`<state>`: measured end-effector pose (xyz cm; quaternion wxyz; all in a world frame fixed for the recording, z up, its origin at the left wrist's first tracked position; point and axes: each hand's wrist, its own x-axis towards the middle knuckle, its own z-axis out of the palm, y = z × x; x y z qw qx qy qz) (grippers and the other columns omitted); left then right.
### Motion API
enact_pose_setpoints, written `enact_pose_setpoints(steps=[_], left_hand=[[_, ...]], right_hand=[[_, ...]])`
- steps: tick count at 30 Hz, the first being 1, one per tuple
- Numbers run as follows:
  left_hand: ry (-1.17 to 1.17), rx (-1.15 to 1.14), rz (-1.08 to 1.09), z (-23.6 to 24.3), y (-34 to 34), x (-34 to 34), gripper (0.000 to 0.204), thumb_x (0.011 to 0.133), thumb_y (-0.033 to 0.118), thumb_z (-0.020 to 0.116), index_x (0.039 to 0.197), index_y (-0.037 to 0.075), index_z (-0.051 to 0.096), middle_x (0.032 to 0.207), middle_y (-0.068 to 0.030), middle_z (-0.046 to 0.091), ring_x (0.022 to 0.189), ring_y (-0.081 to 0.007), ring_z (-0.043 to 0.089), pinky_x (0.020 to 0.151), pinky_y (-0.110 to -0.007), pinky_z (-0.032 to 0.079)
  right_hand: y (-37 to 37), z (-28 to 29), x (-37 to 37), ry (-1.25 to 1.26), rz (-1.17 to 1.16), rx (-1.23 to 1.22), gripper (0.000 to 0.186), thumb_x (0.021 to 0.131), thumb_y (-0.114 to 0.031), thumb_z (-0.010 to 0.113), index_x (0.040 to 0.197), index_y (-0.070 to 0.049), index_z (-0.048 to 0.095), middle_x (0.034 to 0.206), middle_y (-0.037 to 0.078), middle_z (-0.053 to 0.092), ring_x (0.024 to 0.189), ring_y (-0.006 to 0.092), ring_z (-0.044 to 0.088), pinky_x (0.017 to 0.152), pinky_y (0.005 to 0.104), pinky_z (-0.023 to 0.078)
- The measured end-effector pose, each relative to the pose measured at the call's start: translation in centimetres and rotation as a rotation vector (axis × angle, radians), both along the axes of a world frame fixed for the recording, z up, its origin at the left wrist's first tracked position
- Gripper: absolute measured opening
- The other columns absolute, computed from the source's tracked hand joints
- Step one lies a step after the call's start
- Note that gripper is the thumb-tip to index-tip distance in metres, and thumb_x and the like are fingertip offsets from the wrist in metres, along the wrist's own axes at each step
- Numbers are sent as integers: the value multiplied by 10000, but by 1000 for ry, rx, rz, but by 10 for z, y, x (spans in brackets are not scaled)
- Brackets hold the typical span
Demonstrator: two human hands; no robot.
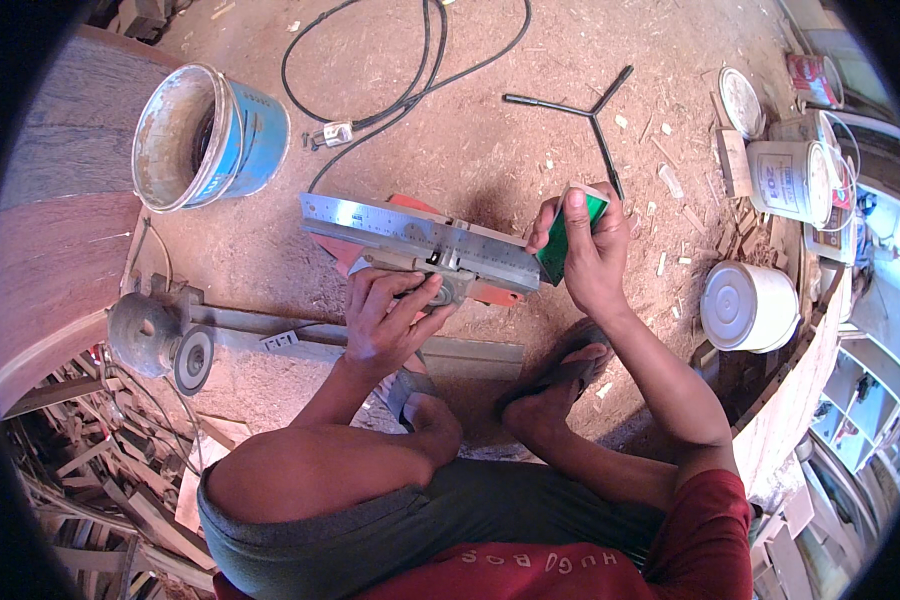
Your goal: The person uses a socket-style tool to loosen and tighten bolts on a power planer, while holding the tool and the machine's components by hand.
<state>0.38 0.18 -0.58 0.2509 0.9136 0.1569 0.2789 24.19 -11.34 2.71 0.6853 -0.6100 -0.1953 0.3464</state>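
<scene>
In front of me an electric planer (340,253) with a red body and grey metal parts lies across my feet's far side. My left hand (395,308) grips its grey near side, fingers curled over the metal beside a round knob. Along the planer's top lies the marked steel blade of a try square (420,232), standing on edge and slanting down to the right. At the blade's right end my right hand (592,245) is closed round the square's green handle, thumb on its upper end. The planer's underside is hidden.
A blue bucket (255,140) stands at left, above a grinder (150,335) with a disc. Black cable (410,98) loops behind the planer near a black three-way wrench (592,115). White buckets (750,307) line the right. Wood scraps (80,450) pile at lower left; shavings dot the floor.
</scene>
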Motion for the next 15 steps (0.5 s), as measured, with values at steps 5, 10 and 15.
enact_pose_setpoints(steps=[5,10,15], left_hand=[[0,-4,3,-1,0,0,542,609,164,977,1111,97,784,1068,-33,655,991,-250,594,822,-381,507],[9,11,3,0,0,0,538,612,169,976,1109,99,785,1075,-32,657,994,-250,596,825,-380,507],[3,2,3,-1,0,-1,533,614,174,975,1107,103,785,1076,-30,655,993,-250,593,827,-382,505]], right_hand=[[0,0,0,-2,-2,-9,231,1123,-246,516,1036,-52,427,781,102,658,645,137,642,593,311,570],[0,1,-1,-4,-5,-16,239,1122,-254,519,1034,-52,428,780,102,658,641,137,642,592,308,569],[1,3,-1,-13,-11,-21,248,1121,-264,521,1031,-52,429,777,101,658,635,136,641,589,308,567]])
